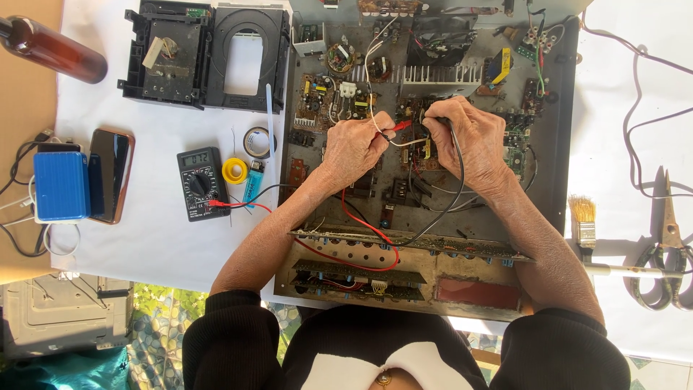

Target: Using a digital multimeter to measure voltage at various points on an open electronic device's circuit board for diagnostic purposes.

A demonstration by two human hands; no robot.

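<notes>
Two hands, left hand [355, 148] pinching one red probe [401, 126], right hand [463, 137] one black lead [458, 184], one multimeter [201, 183]

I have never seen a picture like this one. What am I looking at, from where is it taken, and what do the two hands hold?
The one picture comes from a camera worn on the person's head, looking down at their own two bare hands. There is no robot. An opened electronic device lies on a white cloth, its circuit boards showing. The left hand holds a red test probe and the right hand holds a black test lead; both tips meet over the boards. The red and black wires run to a digital multimeter on the left. Beside it lie a yellow roll, a roll of tape and a blue lighter. Further left are a phone, a blue box and a brown bottle. On the right lie a brush and scissors.
</notes>
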